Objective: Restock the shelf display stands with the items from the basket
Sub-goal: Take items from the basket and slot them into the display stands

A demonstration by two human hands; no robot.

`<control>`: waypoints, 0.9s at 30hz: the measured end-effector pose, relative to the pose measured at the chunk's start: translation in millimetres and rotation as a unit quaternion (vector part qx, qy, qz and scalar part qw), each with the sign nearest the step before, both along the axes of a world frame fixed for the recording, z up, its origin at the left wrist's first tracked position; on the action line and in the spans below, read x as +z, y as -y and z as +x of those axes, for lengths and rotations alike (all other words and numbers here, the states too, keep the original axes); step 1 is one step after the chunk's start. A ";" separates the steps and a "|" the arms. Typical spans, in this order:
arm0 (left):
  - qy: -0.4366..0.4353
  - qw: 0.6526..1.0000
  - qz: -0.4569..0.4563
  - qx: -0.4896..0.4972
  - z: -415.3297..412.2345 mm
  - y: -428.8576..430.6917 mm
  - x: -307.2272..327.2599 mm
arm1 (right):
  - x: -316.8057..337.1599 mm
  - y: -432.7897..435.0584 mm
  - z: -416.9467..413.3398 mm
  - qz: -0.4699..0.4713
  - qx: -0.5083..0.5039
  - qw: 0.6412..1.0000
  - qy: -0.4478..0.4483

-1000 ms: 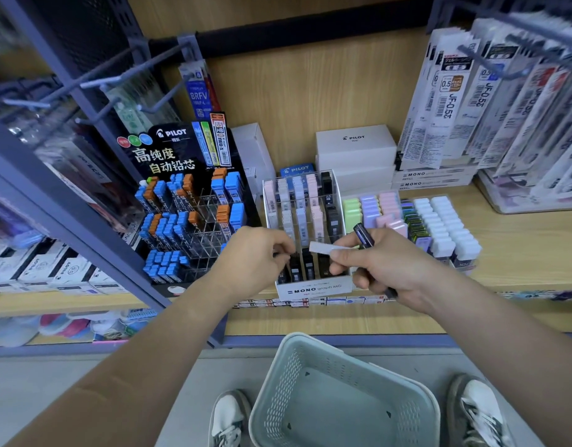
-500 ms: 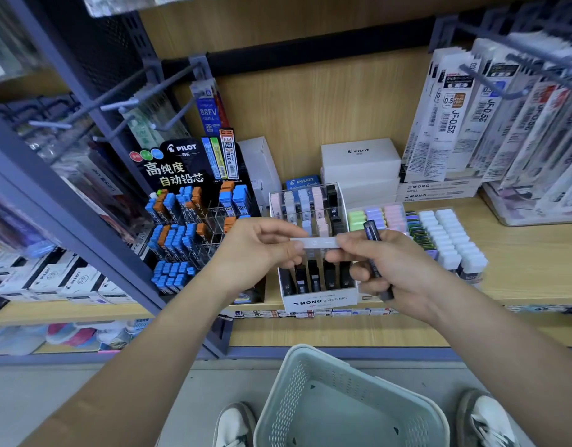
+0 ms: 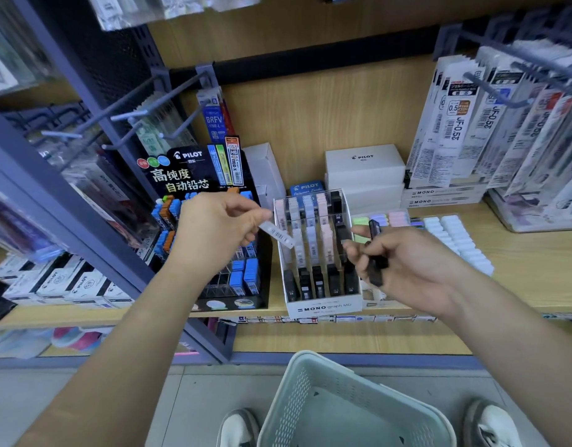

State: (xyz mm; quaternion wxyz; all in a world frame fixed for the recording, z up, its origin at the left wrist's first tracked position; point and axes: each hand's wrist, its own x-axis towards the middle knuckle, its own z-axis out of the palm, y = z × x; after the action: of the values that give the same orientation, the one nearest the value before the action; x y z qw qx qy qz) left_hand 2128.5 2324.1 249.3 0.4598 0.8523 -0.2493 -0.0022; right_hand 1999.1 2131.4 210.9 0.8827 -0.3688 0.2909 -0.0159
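My left hand (image 3: 215, 230) pinches a slim white lead case (image 3: 277, 234) with a barcode, held tilted just left of the white MONO display stand (image 3: 323, 307). That stand holds rows of pastel and black lead cases. My right hand (image 3: 404, 264) hovers to the stand's right and grips a black lead case (image 3: 375, 253) in its curled fingers. The pale green basket (image 3: 310, 382) sits on the floor below, between my shoes; its visible inside looks bare.
A black PILOT lead stand (image 3: 210, 253) with blue and orange cases stands left of the MONO stand. White PILOT boxes (image 3: 363, 169) sit behind. Pastel and white erasers (image 3: 452, 237) lie at right. Hanging refill packs (image 3: 491, 124) fill the upper right; bare pegs (image 3: 126, 114) jut at the left.
The white case, held between both hands before, is now in my left hand alone and tilted toward the stand. My right hand has drawn back right with the black case.
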 end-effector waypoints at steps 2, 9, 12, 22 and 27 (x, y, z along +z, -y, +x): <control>0.033 0.998 0.055 -0.004 -0.2 2.1 -3.1 | 3.5 2.1 -3.6 0.000 0.011 1.000 -0.003; 0.133 0.975 0.177 -0.036 1.2 4.3 -8.7 | 1.9 4.9 -5.5 -0.112 0.076 0.990 -0.048; 0.061 0.988 0.136 -0.047 -0.9 5.9 -9.1 | 2.1 2.4 -4.1 -0.081 0.099 0.991 -0.042; -0.152 0.976 0.002 -0.155 -30.7 29.4 -12.2 | -5.7 -13.2 -1.4 -0.113 0.165 0.980 -0.019; -0.137 0.974 0.037 -0.176 -33.3 30.4 -20.2 | -14.4 -18.9 -3.0 -0.205 0.256 0.945 0.015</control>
State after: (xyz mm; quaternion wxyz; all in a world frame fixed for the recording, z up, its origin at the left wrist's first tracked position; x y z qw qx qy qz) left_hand 2095.2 2293.7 229.1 0.4499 0.8033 -0.3296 -0.2088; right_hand 1996.1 2150.3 196.5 0.7665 -0.6038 0.1636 0.1452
